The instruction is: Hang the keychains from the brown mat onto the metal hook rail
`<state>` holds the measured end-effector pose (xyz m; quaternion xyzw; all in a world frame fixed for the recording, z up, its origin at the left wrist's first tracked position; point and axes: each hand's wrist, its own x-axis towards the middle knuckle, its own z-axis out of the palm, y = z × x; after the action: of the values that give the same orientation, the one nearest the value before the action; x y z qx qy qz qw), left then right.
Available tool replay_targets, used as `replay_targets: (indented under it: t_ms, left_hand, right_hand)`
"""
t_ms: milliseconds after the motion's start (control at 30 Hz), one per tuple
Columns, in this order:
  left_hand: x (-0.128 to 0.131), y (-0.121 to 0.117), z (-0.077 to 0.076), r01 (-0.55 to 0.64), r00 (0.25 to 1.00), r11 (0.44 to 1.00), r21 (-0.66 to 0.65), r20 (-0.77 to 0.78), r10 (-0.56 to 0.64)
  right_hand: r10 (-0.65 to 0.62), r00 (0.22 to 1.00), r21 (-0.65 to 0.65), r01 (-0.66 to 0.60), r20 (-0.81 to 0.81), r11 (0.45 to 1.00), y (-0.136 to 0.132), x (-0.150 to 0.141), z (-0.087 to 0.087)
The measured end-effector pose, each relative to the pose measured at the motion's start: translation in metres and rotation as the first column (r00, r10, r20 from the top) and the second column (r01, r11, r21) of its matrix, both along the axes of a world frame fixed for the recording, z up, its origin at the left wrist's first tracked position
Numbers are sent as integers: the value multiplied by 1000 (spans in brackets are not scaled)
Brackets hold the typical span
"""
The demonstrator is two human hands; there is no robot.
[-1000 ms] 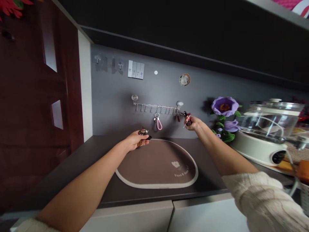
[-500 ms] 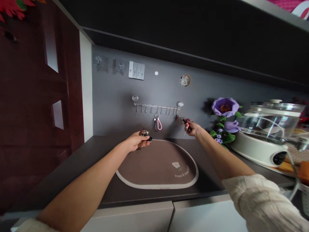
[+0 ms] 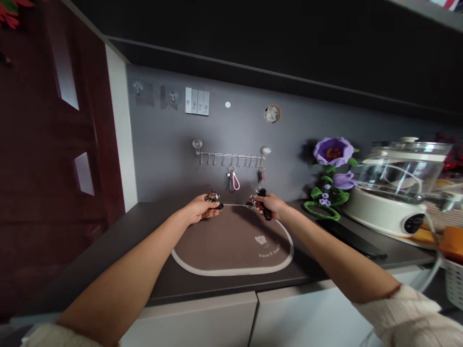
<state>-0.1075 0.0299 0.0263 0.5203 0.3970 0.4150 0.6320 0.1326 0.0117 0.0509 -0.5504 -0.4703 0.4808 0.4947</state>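
Observation:
Over the left part of the brown mat (image 3: 227, 246), my left hand (image 3: 201, 210) is closed on a bunch of keys (image 3: 212, 195) with a black piece at its end. My right hand (image 3: 274, 207) grips a second bunch, a dark key fob (image 3: 266, 210) with a red piece and metal rings, above the mat's back right edge. Behind them a metal hook rail (image 3: 231, 155) is fixed to the grey wall. A key ring with a pink loop strap (image 3: 236, 181) hangs from its middle. Near its right end hangs a small key with a red tag (image 3: 262, 175).
Right of the mat stand purple knitted flowers (image 3: 333, 152) and a black phone (image 3: 352, 238) on the counter. Beyond is a white appliance with a clear tank (image 3: 392, 193). A dark cabinet (image 3: 253, 43) overhangs the counter. A red-brown door (image 3: 54, 193) is at left.
My right hand has drawn back from the rail's right end, down and to the left, with its key bunch. My left hand stays nearly in place. The view has shifted slightly.

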Motion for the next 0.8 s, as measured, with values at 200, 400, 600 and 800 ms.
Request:
replay_targets:
  t_ms: [200, 400, 600, 800]
  left_hand:
    - [-10, 4, 0, 63, 993, 995, -81, -92, -70]
    - [-14, 0, 2, 82, 959, 989, -125, -262, -113]
    - [-14, -12, 9, 74, 641, 997, 25, -767, -28]
    - [-23, -19, 27, 72, 201, 915, 396, -905, 376]
  right_hand:
    - [121, 978, -67, -111, 172, 992, -6, -18, -12]
    - [193, 905, -71, -180, 380, 981, -12, -24, -14]
    - [134, 407, -64, -182, 904, 981, -20, -15, 1]
    - [-77, 439, 123, -78, 895, 989, -5, 12, 25]
